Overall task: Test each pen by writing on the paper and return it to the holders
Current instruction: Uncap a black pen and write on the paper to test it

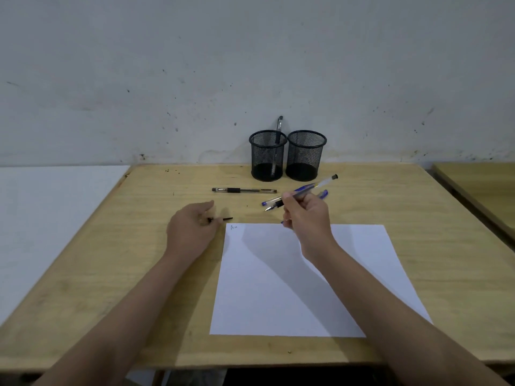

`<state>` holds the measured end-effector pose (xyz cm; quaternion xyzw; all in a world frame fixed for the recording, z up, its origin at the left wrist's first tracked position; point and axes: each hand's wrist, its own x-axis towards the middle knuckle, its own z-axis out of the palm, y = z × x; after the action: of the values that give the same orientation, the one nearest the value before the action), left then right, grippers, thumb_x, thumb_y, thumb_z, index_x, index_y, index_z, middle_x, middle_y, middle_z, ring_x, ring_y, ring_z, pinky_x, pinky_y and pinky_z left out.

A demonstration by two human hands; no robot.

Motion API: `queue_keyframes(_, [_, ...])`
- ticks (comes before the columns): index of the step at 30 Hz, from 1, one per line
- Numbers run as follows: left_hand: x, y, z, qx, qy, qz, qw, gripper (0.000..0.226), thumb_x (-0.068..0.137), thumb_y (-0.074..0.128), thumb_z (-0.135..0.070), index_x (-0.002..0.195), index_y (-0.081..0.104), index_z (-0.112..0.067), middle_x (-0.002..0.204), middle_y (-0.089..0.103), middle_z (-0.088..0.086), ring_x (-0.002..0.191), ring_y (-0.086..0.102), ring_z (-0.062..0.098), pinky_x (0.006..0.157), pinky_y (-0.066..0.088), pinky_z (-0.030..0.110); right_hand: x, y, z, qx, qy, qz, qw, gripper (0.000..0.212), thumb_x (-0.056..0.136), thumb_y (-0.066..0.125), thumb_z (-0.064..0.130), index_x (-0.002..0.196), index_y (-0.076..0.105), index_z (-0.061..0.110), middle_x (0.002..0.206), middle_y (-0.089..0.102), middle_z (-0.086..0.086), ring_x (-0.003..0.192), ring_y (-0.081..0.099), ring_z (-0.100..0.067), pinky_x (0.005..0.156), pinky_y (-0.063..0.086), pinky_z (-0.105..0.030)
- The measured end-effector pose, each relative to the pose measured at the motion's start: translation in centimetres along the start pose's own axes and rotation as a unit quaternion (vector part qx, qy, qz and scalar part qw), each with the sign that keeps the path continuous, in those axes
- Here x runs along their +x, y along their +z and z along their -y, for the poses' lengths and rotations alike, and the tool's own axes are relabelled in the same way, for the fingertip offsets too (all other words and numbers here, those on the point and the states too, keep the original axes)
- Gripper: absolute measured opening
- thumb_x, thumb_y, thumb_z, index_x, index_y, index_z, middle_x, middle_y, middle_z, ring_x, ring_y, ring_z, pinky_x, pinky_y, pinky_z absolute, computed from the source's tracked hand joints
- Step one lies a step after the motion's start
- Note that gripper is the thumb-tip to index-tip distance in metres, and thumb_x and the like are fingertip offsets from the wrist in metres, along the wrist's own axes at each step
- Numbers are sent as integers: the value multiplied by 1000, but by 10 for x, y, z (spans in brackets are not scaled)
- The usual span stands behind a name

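My right hand (306, 215) grips a clear pen with a black end (320, 185) above the paper's top edge, its bare tip pointing left. My left hand (192, 229) rests on the wooden table (111, 260) left of the paper and pinches a small black pen cap (224, 218). The white paper (301, 288) has a small scribble (234, 227) in its top left corner. A black pen (243, 190) and two blue pens (274, 200) lie in front of two black mesh holders. The left holder (268, 157) has one pen (279, 128) in it. The right holder (306, 157) looks empty.
The holders stand against a stained white wall (250, 65). A white surface (50, 218) adjoins the table on the left, and another wooden table (479, 185) stands at the right across a narrow gap.
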<state>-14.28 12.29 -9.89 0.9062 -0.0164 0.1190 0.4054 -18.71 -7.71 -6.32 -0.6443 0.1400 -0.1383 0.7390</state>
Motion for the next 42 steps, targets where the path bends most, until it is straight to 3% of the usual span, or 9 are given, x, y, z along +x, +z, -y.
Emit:
queue_keyframes(6, [-40, -15, -1, 57, 210, 57, 974, 47, 77, 50, -49, 114, 65, -24, 123, 62, -5, 112, 55, 15, 97, 43, 45, -7, 1, -17, -79, -4, 5, 997, 17, 91, 61, 25, 84, 56, 10, 76, 60, -16, 50, 57, -11, 52, 51, -26])
queue_keyframes(8, [-49, -17, 4, 117, 237, 113, 958, 54, 78, 44, -53, 125, 56, -27, 135, 52, -8, 123, 47, 14, 107, 31, 52, -8, 1, -19, -92, -12, 7, 996, 17, 90, 61, 27, 84, 56, 12, 79, 62, -17, 49, 59, -9, 57, 54, -29])
queue_keyframes(11, [-52, -16, 9, 142, 224, 163, 950, 68, 77, 33, -60, 137, 41, -30, 147, 32, -17, 135, 28, 7, 113, 11, 45, -9, 1, -19, -89, -33, 12, 995, 15, 91, 59, 28, 83, 55, 16, 77, 63, -15, 49, 60, -7, 58, 54, -30])
queue_keyframes(18, [-50, -15, 9, 141, 201, 184, 952, 73, 75, 26, -65, 140, 34, -31, 148, 26, -22, 135, 20, 1, 114, 5, 41, -9, 6, -22, -125, -153, 70, 978, 9, 95, 52, 19, 90, 56, 14, 84, 69, -14, 64, 63, 0, 53, 46, -12])
queue_keyframes(24, [-53, -19, 9, 135, 198, 200, 950, 74, 74, 29, -67, 139, 34, -32, 149, 25, -23, 136, 19, -1, 114, 5, 37, -7, 1, -31, -120, -89, 49, 988, 9, 89, 62, 15, 83, 59, 21, 82, 69, -10, 78, 70, -23, 60, 53, -22])
queue_keyframes(31, [-65, -25, 8, 92, 201, 202, 954, 73, 68, 46, -70, 132, 44, -35, 144, 30, -27, 135, 21, -5, 114, 6, 38, -10, -5, -23, -146, -49, 27, 988, 11, 85, 68, 18, 80, 60, 13, 74, 67, -10, 55, 65, -13, 59, 58, -31])
queue_keyframes(34, [-64, -27, 5, 104, 198, 208, 952, 73, 68, 45, -72, 132, 43, -38, 144, 28, -29, 135, 21, -6, 114, 7, 42, -8, 13, -15, -98, -29, 61, 993, 19, 82, 65, 1, 72, 53, 12, 65, 62, -11, 55, 67, -15, 53, 57, -28])
queue_keyframes(37, [-65, -31, 3, 151, 202, 240, 938, 80, 70, 37, -78, 139, 31, -39, 149, 13, -29, 138, 8, -6, 114, 1, 45, -4, 31, -19, -110, -28, 92, 989, 23, 80, 64, -2, 67, 50, 11, 61, 62, -16, 53, 68, -18, 48, 55, -28])
queue_keyframes(42, [-71, -36, 5, 213, 209, 286, 911, 85, 72, 17, -80, 145, 0, -40, 151, -14, -26, 139, -15, -4, 116, -2, 44, -4, 36, -30, -125, -45, 73, 988, 22, 79, 68, -1, 69, 49, 7, 61, 61, -21, 49, 67, -19, 47, 55, -30])
